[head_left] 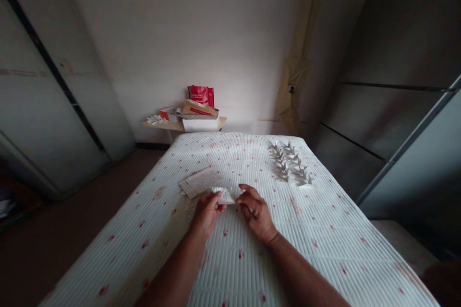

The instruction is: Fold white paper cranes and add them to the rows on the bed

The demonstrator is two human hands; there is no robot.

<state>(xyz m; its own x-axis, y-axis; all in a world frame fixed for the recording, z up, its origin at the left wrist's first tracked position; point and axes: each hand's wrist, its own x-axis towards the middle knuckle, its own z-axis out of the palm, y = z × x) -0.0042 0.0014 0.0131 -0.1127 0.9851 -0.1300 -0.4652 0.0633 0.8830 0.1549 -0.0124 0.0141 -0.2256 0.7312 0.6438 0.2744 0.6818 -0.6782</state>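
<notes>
A small piece of folded printed paper (226, 196) is held just above the quilted bed cover, in front of me. My left hand (207, 212) pinches its left end between thumb and fingers. At the right end, the bent fingers of my right hand (256, 213) close on the paper's edge, with the index finger raised a little. Beyond my left hand lies a loose stack of printed paper sheets (200, 182), flat on the bed. Several folded paper cranes (288, 162) stand in rows farther off to the right.
The bed (306, 259) has a white ribbed cover with red spots. Past its far edge, a small table (173, 126) carries a red bag (201, 95), a white box (200, 125) and a pile of white paper pieces (157, 119). Cabinets flank both sides.
</notes>
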